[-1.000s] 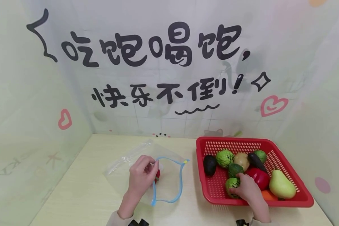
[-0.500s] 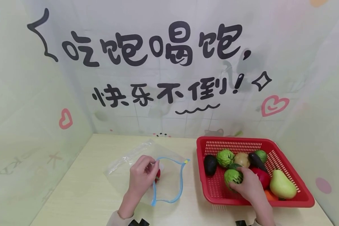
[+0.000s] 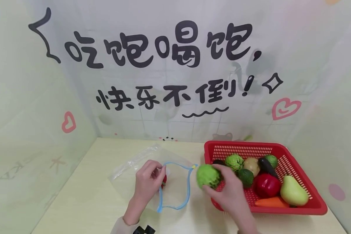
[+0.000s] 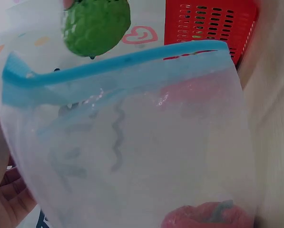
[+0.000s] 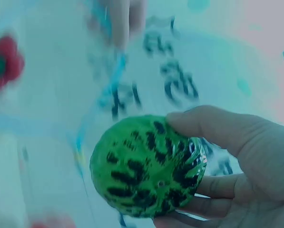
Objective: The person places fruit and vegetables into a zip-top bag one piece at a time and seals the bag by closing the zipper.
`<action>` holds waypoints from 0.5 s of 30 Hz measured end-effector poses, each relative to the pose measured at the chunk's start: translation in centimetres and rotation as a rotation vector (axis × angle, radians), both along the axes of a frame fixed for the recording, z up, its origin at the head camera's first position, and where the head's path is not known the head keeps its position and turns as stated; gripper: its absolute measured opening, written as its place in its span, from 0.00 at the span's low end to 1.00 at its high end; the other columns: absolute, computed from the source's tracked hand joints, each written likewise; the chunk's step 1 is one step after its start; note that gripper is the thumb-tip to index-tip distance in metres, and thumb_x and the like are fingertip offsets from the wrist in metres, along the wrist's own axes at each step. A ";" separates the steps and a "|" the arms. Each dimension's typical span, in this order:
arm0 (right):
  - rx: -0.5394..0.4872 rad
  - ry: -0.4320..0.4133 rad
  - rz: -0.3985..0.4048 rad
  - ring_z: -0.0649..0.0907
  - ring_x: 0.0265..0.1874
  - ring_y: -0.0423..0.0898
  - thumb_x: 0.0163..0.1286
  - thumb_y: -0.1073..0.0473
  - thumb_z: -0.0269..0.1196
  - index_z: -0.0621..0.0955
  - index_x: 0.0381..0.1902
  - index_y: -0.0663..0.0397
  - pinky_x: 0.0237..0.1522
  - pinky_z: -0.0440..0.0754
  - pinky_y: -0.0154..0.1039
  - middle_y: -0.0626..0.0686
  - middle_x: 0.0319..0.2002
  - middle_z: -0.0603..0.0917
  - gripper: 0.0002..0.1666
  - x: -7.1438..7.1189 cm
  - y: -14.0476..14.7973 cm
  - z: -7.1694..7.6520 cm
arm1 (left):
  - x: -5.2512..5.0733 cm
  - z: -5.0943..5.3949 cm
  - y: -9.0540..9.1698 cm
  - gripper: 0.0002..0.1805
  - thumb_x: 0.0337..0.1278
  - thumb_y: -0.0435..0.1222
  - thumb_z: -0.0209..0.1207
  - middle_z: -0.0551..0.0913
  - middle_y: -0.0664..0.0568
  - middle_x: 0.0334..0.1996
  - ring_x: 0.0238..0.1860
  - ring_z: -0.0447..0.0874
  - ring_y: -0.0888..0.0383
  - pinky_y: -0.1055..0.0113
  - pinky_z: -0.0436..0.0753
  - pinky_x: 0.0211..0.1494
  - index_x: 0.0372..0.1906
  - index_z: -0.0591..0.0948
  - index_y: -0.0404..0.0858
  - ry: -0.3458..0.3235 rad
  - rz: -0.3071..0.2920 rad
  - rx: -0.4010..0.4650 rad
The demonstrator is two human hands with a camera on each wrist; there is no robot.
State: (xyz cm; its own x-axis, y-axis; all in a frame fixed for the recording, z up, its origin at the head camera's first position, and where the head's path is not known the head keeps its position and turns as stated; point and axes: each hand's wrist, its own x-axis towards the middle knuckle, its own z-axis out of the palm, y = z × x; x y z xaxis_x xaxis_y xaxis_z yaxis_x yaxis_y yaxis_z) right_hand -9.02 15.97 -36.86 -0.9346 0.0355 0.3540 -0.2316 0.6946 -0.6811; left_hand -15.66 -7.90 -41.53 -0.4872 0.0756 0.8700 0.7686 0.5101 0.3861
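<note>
A clear bag with a blue zip rim (image 3: pixel 188 185) stands with its mouth spread on the table. The left hand (image 3: pixel 147 178) pinches the rim's left side. Inside the bag lies a red item with a green stem (image 4: pixel 206 216), partly behind the left hand in the head view. The right hand (image 3: pixel 229 191) grips a bumpy green fruit with dark marks (image 3: pixel 207 176), held in the air between the bag and the basket. In the right wrist view, thumb and fingers curl round that green fruit (image 5: pixel 146 166).
On the right stands a red basket (image 3: pixel 305 182) holding a pear (image 3: pixel 293 191), a red pepper-like item (image 3: pixel 267 185), a carrot (image 3: pixel 272 202), an eggplant (image 3: pixel 267 167) and several other pieces. A printed curtain surrounds the table's back and sides.
The right hand has taken hold of the bumpy green fruit, lifted it out of the basket and moved left towards the bag. The left hand has stayed at the rim.
</note>
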 end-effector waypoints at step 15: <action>-0.095 0.082 0.391 0.78 0.44 0.45 0.46 0.65 0.72 0.75 0.51 0.60 0.46 0.79 0.39 0.53 0.46 0.80 0.32 -2.4 -9.6 -6.6 | -0.1 -0.1 0.1 0.10 0.36 0.22 0.64 0.76 0.52 0.21 0.16 0.70 0.64 0.80 0.71 0.18 0.21 0.76 0.37 0.044 -0.025 -0.016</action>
State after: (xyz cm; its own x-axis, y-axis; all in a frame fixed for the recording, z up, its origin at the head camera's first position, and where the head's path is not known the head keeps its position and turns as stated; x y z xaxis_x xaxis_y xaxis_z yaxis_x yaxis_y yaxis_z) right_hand -11.42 6.40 -43.44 -0.8527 -0.2809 0.4405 -0.5223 0.4779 -0.7063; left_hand -15.75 -7.77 -41.67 -0.4459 0.1016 0.8893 0.7975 0.4962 0.3431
